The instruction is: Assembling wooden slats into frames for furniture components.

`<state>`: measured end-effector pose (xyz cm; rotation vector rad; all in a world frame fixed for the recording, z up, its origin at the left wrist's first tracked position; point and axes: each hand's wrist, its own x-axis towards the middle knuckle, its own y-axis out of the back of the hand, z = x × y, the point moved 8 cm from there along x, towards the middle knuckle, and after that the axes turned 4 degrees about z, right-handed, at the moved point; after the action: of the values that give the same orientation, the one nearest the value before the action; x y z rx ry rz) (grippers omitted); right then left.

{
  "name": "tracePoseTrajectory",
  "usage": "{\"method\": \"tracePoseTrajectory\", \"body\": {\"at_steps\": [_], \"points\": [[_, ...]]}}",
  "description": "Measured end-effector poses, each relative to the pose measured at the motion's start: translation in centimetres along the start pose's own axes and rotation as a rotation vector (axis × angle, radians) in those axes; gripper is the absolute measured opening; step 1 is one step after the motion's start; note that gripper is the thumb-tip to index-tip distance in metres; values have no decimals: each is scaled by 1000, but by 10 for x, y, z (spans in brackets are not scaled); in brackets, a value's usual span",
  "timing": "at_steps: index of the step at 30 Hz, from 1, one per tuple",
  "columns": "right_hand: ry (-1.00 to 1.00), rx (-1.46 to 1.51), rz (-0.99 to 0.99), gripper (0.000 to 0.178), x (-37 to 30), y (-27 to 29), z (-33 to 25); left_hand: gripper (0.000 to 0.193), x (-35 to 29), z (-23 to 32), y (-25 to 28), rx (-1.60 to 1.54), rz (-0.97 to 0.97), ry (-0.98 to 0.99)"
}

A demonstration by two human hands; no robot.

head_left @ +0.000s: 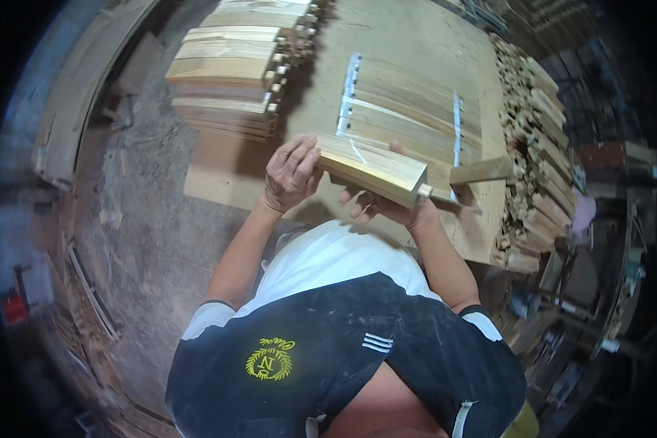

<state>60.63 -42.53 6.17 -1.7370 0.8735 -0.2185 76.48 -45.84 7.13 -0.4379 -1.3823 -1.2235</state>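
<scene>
A pale wooden board (372, 162) with a short square tenon at its right end is held level in front of my body. A seam along its near edge suggests two pieces lying together. My left hand (293, 174) grips its left end, fingers curled over the top. Under the right part, my right hand (401, 208) supports it, with the thumb showing at the far edge and some fingers spread below. Just beyond lie several flat slats (409, 98) side by side, with a whitish holed strip (349, 95) across their left ends and another strip (457, 131) near the right.
These rest on a tan board-topped table (431, 29). Stacked tenoned boards (226, 62) stand at its left, and a tall pile of narrow wood pieces (540, 153) lines its right. A loose wood piece (482, 171) lies by that pile. Dusty floor (160, 241) spreads at left.
</scene>
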Motion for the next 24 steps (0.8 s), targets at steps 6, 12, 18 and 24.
{"method": "tracePoseTrajectory", "body": {"at_steps": [6, 12, 18, 24], "points": [[285, -205, 398, 57, -15, 34, -6, 59, 18, -13, -60, 37, -191, 250], [568, -576, 585, 83, -36, 48, -31, 48, -14, -42, -102, -777, -226, 1033], [566, -896, 707, 92, -35, 57, -38, 59, 1, -42, -138, -1243, -276, 1372], [754, -863, 674, 95, -17, 56, -50, 67, 53, -54, -151, -919, -356, 1092]]}}
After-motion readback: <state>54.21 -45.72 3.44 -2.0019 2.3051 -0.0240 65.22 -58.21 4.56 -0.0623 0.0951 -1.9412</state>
